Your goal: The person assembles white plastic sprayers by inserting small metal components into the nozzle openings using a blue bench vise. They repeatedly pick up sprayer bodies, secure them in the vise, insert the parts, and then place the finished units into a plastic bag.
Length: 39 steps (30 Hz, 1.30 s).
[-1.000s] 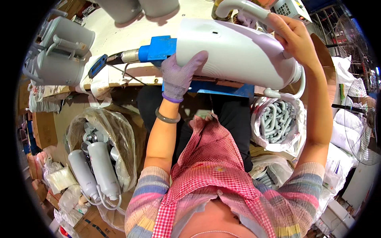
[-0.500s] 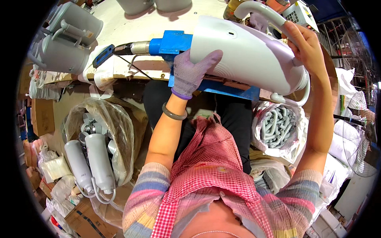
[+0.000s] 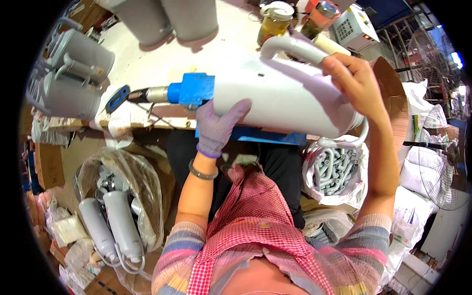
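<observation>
the grey jug shell (image 3: pixel 282 98) is at the desk (image 3: pixel 233 42), beside the blue block (image 3: pixel 197 88): left hand (image 3: pixel 216 128) clamped on it, right hand (image 3: pixel 355 81) around the curved handle (image 3: pixel 297 47). steady support seems best.

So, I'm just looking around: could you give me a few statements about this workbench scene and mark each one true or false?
1. The left hand wears a purple glove. True.
2. The right hand is gloved too. False: it is bare.
3. The right hand grips a curved grey handle. True.
4. The white bag of curved grey parts is on the person's left. False: it is on the right.
5. The apron is plain blue. False: it is red-and-white checked.
</observation>
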Each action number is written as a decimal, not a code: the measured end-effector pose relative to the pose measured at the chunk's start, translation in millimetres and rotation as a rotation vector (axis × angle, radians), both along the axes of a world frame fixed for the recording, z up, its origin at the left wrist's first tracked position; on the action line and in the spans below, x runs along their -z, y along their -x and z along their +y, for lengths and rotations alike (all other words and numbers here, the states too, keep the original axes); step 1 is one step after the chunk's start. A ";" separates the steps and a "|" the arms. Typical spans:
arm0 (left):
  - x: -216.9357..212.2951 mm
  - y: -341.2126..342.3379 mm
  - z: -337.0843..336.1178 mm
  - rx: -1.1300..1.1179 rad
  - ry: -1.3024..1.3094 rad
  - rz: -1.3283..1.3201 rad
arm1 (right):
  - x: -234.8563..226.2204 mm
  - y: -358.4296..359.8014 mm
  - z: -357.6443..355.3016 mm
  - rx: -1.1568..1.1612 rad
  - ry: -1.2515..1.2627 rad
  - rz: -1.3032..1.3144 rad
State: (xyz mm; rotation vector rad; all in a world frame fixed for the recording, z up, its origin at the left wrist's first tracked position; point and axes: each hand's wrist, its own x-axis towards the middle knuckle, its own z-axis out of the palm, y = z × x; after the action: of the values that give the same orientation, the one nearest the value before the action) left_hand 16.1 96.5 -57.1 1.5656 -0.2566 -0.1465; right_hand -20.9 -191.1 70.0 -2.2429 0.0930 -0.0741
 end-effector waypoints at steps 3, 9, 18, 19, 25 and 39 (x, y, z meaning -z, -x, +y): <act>2.5 0.0 0.5 -0.021 -0.025 0.000 | -2.7 1.3 1.1 0.010 -0.007 0.013; 9.8 -0.1 1.6 -0.023 -0.008 0.012 | -6.6 -0.2 3.4 -0.032 0.035 0.012; 11.2 -0.2 2.3 -0.007 0.028 0.011 | 3.5 3.3 -3.8 -0.003 0.013 0.045; 11.7 1.1 2.9 -0.008 0.039 0.020 | 2.0 2.6 -4.2 -0.043 -0.016 0.014; 13.3 19.4 2.4 -0.045 0.014 -0.074 | -34.0 -8.4 18.6 -0.138 0.243 0.275; 62.2 -6.7 21.4 0.225 -0.710 -0.615 | -36.1 53.7 -62.9 -0.053 0.398 0.043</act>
State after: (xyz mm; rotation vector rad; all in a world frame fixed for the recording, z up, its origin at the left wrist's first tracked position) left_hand 22.7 117.9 -119.4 2.2612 -0.9432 0.0901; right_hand -74.6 -254.0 106.1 -2.6435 0.0447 -0.0167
